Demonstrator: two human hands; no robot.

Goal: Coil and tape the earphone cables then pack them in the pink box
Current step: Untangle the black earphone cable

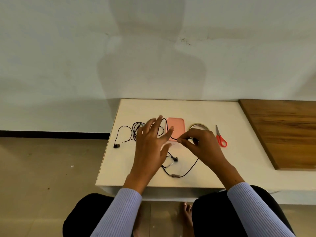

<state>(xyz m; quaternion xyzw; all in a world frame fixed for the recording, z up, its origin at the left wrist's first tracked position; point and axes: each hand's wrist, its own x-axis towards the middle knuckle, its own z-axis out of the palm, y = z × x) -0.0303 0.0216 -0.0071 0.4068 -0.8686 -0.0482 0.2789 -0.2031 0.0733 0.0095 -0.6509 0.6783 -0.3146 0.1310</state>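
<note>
The coiling is only starting: the right hand (198, 144) pinches the black earphone cable (191, 168) at the pink box's (177, 127) 6 o'clock, the left hand (152, 142) is spread with released fingers, and taping and packing remain.

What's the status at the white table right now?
Right hand pinching black earphone cable. Left hand open, fingers spread. Pink box waiting, nothing blocking.

A plain room: bare wall (68, 48), tiled floor (42, 168), low white table (239, 159).
</note>
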